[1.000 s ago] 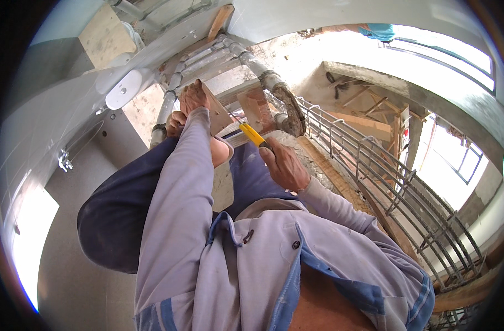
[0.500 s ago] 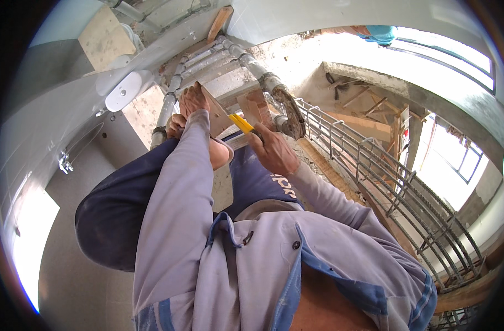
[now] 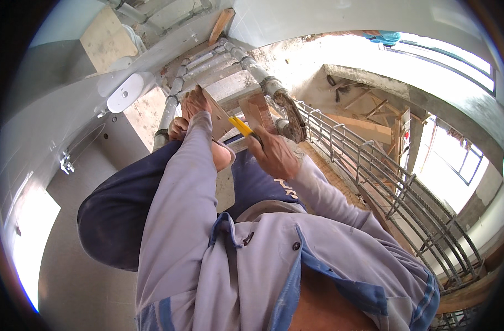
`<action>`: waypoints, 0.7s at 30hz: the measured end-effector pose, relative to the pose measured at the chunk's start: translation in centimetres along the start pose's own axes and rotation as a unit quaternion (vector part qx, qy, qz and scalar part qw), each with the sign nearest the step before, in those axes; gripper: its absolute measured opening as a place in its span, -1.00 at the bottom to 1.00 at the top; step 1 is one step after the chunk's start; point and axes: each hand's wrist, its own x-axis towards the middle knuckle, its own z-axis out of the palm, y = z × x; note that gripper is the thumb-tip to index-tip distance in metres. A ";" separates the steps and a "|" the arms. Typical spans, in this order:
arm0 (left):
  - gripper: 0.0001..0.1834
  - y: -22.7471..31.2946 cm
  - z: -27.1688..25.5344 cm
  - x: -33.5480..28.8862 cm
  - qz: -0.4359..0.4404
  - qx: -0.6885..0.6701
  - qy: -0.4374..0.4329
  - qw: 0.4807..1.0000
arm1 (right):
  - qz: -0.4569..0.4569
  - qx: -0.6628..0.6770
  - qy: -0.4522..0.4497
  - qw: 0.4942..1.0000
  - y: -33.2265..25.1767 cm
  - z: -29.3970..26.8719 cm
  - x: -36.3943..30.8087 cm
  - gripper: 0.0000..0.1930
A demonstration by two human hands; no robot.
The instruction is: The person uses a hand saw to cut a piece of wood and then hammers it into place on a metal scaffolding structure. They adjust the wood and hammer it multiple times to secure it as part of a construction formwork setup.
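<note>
My left hand (image 3: pixel 197 103) grips the upper end of a thin brown board (image 3: pixel 216 113), fingers closed over its edge. Closed around the dark grip of a yellow-ended hand tool (image 3: pixel 240 126), my right hand (image 3: pixel 277 154) is to the right of the board. The tool's yellow end points up and left at the board's right edge; I cannot make out a blade. Just beyond it is a reddish-brown piece of board (image 3: pixel 256 112). My left leg (image 3: pixel 125 207) is bent, and bare skin shows below the board beside my left forearm.
Metal scaffold tubes (image 3: pixel 251 65) and planks (image 3: pixel 230 84) lie ahead. On the right runs a long rebar cage (image 3: pixel 393 182), with timber (image 3: pixel 368 129) lower down behind it. A wall with an oval white plate (image 3: pixel 125 92) stands left. A person in blue (image 3: pixel 385 37) is far right.
My right hand and the tool have shifted only slightly. My left hand stays on the board. The whole view has moved a little.
</note>
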 end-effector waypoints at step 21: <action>-0.69 1.4 -2.2 -0.8 0.084 0.078 0.015 0.993 | 0.026 0.024 0.029 0.999 -1.8 -1.2 -4.5 -0.73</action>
